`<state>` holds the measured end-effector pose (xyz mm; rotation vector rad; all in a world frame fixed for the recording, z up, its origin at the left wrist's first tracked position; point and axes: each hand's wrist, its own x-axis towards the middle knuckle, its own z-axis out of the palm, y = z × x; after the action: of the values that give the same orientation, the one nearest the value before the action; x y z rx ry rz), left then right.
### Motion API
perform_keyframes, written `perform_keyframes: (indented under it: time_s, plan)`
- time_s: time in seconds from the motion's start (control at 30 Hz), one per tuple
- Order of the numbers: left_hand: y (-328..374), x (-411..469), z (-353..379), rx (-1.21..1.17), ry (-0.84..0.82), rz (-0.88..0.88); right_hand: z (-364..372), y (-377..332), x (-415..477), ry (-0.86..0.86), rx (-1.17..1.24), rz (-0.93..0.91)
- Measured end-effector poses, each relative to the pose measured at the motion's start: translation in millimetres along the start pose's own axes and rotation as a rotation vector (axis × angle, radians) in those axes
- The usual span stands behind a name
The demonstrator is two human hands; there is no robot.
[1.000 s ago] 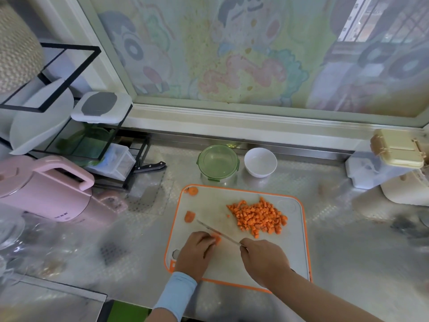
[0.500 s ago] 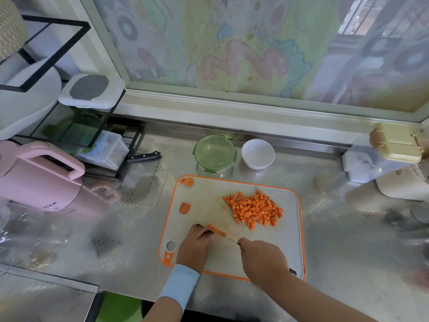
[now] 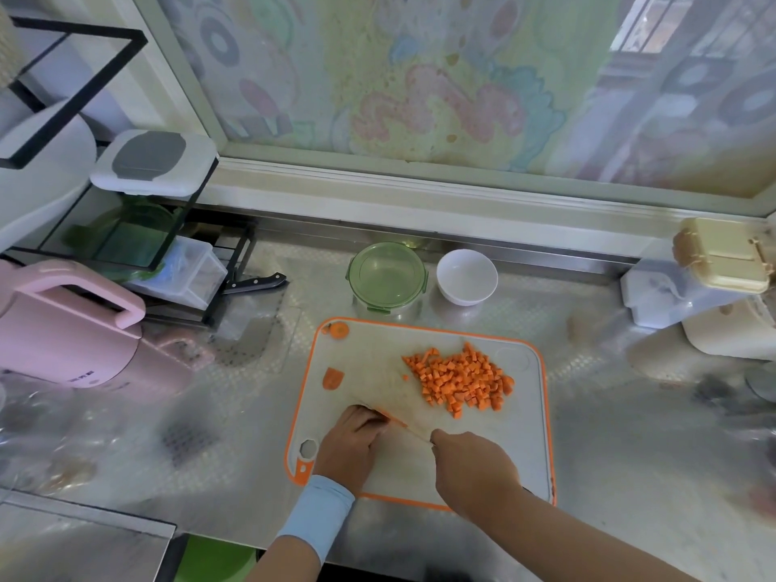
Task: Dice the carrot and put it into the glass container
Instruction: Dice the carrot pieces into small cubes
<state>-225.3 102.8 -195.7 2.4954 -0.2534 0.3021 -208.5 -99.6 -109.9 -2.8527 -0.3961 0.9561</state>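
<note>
Steel counter (image 3: 630, 434), cutting board (image 3: 378, 363), glass container (image 3: 386, 274), bowl (image 3: 466, 276)

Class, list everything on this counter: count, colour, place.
cutting board: one, white, orange rim, counter centre
diced carrot: one pile, orange, board's right
carrot offcuts: two, orange, board's left
carrot strip: one, orange, against blade
kitchen knife: one, pale blade, board's near side
glass container: one, green lid, behind board
bowl: one, white, right of container
jug appliance: one, pink, far left
spare knife: one, black handle, left of container
left hand: one, holding carrot strip
right hand: one, gripping kitchen knife

Left hand (image 3: 352, 438) – right hand (image 3: 470, 468) – both curled
</note>
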Motion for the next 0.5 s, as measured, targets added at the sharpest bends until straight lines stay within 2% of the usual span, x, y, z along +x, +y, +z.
perform_keyframes:
  time_s: [0.5]
  plan:
    - [-1, -2, -1, 0.012, 0.006, 0.055, 8, -9, 15, 0.011, 0.046, -0.032]
